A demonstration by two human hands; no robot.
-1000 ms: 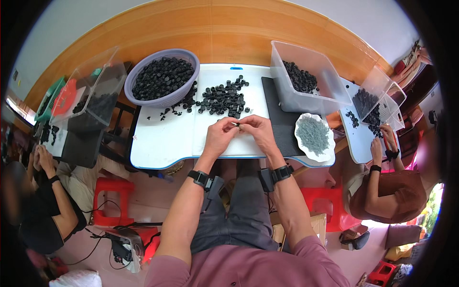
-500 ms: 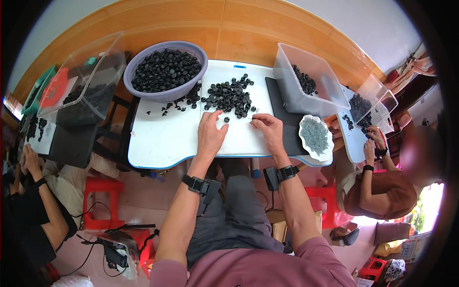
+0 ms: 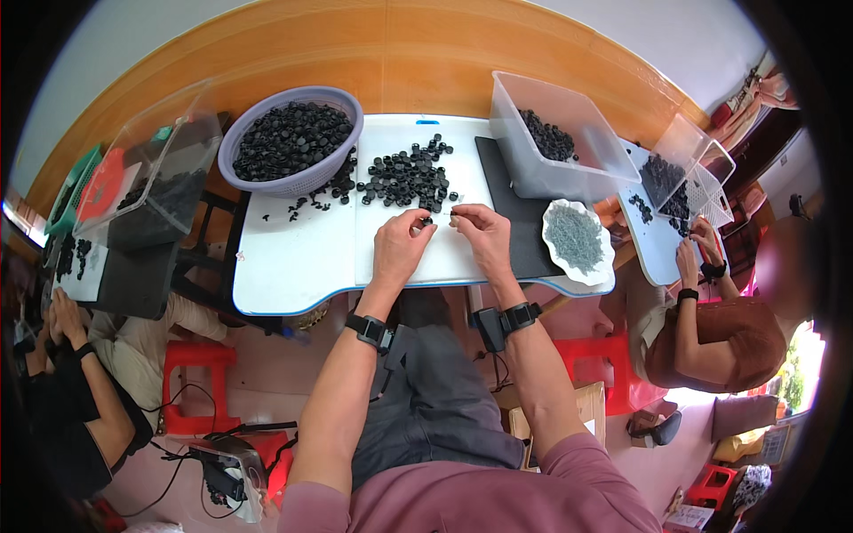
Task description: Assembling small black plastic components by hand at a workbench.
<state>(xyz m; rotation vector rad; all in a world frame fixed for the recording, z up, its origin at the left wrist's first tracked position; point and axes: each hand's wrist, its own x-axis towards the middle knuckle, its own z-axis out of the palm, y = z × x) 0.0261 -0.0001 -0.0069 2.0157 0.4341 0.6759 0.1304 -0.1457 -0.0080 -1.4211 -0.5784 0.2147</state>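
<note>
My left hand (image 3: 400, 250) is closed in a pinch on a small black round cap (image 3: 426, 220) above the white tabletop (image 3: 293, 271). Close beside it, my right hand (image 3: 487, 240) pinches with thumb and forefinger; whatever sits at its fingertips is too small to make out. The two sets of fingertips face each other, a narrow gap apart. Just beyond them lies a loose pile of black caps (image 3: 409, 178). To the right of my right hand, a white scalloped dish (image 3: 606, 266) holds many small clear greenish pieces (image 3: 573, 238).
A purple basket (image 3: 229, 160) heaped with black parts stands at the back left. Back right, a clear plastic bin (image 3: 569, 182) holds more, beside a black mat (image 3: 524, 233). People work at tables on both sides; red stools (image 3: 200, 377) stand below.
My left hand has picked up a black cap from the tabletop and moved toward my right hand. The right hand has shifted slightly left, and the whole view has turned a little.
</note>
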